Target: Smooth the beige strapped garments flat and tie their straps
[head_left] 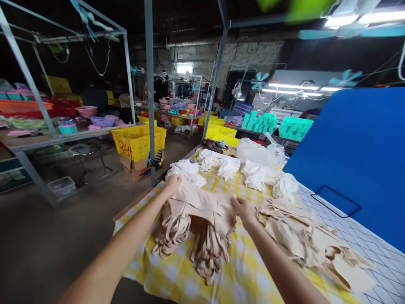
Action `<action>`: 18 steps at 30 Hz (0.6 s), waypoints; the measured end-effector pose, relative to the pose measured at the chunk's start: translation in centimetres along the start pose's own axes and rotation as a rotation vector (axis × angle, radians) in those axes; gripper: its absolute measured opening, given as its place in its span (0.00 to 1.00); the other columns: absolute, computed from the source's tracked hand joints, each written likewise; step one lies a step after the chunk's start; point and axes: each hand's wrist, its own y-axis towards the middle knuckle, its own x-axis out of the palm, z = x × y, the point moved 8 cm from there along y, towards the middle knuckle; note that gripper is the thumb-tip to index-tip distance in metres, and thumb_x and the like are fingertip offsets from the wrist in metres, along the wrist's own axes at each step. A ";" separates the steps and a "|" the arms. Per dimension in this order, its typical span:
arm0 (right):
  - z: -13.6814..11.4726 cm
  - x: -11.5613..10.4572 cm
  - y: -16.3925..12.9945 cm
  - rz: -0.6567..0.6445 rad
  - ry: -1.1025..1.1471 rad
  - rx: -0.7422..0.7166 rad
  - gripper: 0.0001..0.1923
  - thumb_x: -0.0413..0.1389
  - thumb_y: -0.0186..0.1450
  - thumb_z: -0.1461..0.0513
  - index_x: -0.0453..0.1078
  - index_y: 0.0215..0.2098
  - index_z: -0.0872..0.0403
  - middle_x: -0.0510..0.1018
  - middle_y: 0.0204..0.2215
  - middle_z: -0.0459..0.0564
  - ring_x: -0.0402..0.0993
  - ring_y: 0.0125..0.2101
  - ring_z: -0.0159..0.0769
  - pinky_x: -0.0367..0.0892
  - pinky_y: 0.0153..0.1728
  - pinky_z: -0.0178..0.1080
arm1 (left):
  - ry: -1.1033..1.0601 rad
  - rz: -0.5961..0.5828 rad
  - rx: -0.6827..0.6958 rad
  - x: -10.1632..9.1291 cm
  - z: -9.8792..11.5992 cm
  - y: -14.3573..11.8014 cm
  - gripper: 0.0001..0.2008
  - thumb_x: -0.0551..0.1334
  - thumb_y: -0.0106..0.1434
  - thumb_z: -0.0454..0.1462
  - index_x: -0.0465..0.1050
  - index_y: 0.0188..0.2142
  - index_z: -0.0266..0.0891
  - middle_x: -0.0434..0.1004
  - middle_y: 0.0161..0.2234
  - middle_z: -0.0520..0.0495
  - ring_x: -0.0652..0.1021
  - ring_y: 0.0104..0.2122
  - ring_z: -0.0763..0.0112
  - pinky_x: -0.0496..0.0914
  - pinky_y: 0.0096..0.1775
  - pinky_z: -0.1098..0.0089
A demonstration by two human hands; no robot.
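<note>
A stack of beige fabric pieces with loose straps (196,228) lies on a table covered by a yellow-and-white checked cloth (243,274). My left hand (173,184) grips the far left corner of the top beige piece. My right hand (243,208) pinches that same piece at its right edge. The straps hang toward me over the stack's front. A second, spread-out heap of beige pieces (313,240) lies to the right of my right hand.
White folded cloth bundles (228,166) and a clear plastic bag (259,153) sit at the table's far end. A blue board (357,156) stands on the right. A metal post (149,93) rises at the table's left edge, with yellow crates (139,141) behind it.
</note>
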 end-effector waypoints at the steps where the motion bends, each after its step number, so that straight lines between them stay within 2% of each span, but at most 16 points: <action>1: 0.8 0.8 0.2 -0.006 -0.033 0.011 0.20 0.50 0.57 0.54 0.55 0.11 0.52 0.59 0.09 0.43 0.57 0.15 0.31 0.50 0.19 0.34 | 0.047 -0.009 -0.016 1.0 -0.6 0.0 0.10 0.54 0.61 0.34 0.71 0.27 0.33 0.74 0.26 0.43 0.75 0.32 0.65 0.63 0.33 0.71; 3: 1.7 1.7 0.4 -0.010 -0.117 0.023 0.18 0.50 0.57 0.58 0.57 0.11 0.52 0.62 0.10 0.44 0.60 0.16 0.32 0.50 0.20 0.34 | 0.130 -0.018 -0.041 2.1 -1.6 0.0 0.11 0.53 0.62 0.34 0.72 0.30 0.33 0.75 0.29 0.42 0.75 0.34 0.63 0.63 0.33 0.70; 6: 2.0 1.6 0.7 -0.007 -0.230 0.027 0.16 0.49 0.59 0.59 0.60 0.15 0.52 0.69 0.15 0.47 0.65 0.21 0.34 0.51 0.23 0.34 | 0.227 -0.022 -0.064 2.5 -2.1 0.3 0.13 0.50 0.64 0.37 0.72 0.35 0.36 0.76 0.34 0.41 0.75 0.36 0.63 0.64 0.34 0.70; 10: 2.1 1.8 1.0 -0.007 -0.354 0.054 0.13 0.47 0.63 0.58 0.66 0.24 0.53 0.75 0.25 0.53 0.69 0.28 0.39 0.53 0.26 0.35 | 0.341 -0.042 -0.096 2.8 -2.4 0.9 0.15 0.48 0.65 0.41 0.72 0.38 0.41 0.76 0.36 0.41 0.76 0.37 0.61 0.65 0.34 0.68; 14: 2.4 2.4 0.0 -0.007 -0.441 0.099 0.12 0.45 0.64 0.57 0.68 0.34 0.55 0.76 0.27 0.55 0.71 0.29 0.41 0.53 0.27 0.36 | 0.433 -0.082 -0.076 3.4 -2.1 0.6 0.16 0.49 0.65 0.43 0.69 0.45 0.39 0.76 0.36 0.39 0.76 0.40 0.58 0.66 0.37 0.66; 16: 2.8 2.1 -0.7 -0.003 -0.464 0.093 0.12 0.46 0.65 0.57 0.66 0.41 0.55 0.76 0.28 0.53 0.72 0.30 0.40 0.54 0.27 0.35 | 0.521 -0.075 -0.073 2.9 -1.5 0.0 0.19 0.48 0.66 0.44 0.64 0.50 0.36 0.76 0.37 0.37 0.76 0.40 0.56 0.67 0.36 0.65; 18: 3.5 1.1 -1.4 0.005 -0.480 0.055 0.14 0.46 0.65 0.58 0.63 0.46 0.55 0.76 0.28 0.50 0.72 0.30 0.39 0.56 0.29 0.35 | 0.634 -0.027 -0.081 1.4 -0.5 -0.8 0.22 0.47 0.66 0.44 0.61 0.52 0.32 0.75 0.37 0.33 0.76 0.39 0.53 0.68 0.35 0.64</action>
